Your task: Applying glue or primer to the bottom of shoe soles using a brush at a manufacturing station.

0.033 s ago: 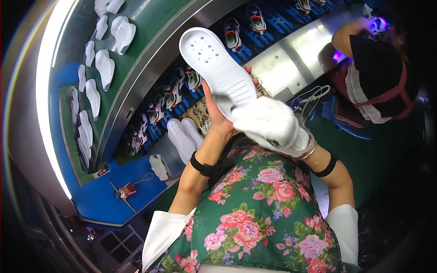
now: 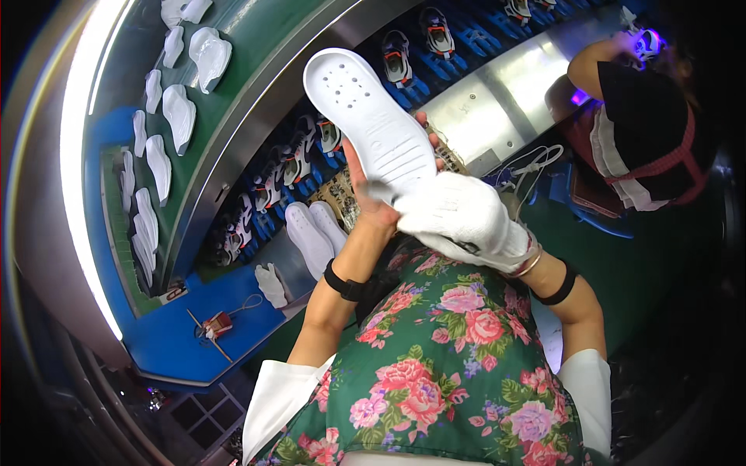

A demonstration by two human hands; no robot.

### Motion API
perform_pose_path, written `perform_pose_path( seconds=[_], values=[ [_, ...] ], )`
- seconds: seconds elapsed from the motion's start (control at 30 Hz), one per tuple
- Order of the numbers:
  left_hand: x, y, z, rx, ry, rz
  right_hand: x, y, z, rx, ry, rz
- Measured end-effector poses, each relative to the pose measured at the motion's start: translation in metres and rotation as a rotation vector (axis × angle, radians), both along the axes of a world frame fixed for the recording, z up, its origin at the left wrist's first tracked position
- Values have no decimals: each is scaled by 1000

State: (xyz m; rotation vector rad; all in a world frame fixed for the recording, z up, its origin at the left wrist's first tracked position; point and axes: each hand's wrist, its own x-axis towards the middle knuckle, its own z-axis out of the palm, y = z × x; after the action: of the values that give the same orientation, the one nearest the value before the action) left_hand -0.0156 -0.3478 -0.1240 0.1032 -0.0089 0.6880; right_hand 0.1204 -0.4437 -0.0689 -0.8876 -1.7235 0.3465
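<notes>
In my bare left hand point(image 2: 373, 198) is a white shoe sole point(image 2: 369, 116), tilted, its inner face up. The fingers wrap round its far edge and the thumb lies along the near edge. A cluster of small holes marks the sole's broad end. My right hand point(image 2: 454, 217) wears a white knit glove and is closed over the sole's lower end. From its fingertips sticks a blurred, dark, slim tip point(image 2: 378, 189), perhaps of a brush, at the sole's left edge; the rest is hidden in the glove.
Two white soles point(image 2: 311, 237) stand beside my left forearm, near a white glove point(image 2: 270, 285). More soles point(image 2: 158, 167) lie on the green belt at left. Shoe uppers point(image 2: 396, 62) sit on blue racks beyond. A co-worker point(image 2: 641, 116) sits at right. A tool with a cord point(image 2: 217, 325) lies on the blue table.
The sole has shifted slightly to the left. The blurred tip at my gloved fingers has moved down and left, from over the sole's face to its edge.
</notes>
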Motion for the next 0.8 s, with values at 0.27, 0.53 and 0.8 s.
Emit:
perform_pose_path(
  seconds=[0.27, 0.53, 0.8],
  values=[
    [-6, 17, -7, 8, 66, -27, 20, 1, 1, -69, -122, 69],
    [-22, 35, -8, 159, 241, -176, 23, -1, -3, -178, -5, 65],
    [-26, 43, -4, 253, 73, -340, 23, -5, 6, -181, 11, 65]
  ],
)
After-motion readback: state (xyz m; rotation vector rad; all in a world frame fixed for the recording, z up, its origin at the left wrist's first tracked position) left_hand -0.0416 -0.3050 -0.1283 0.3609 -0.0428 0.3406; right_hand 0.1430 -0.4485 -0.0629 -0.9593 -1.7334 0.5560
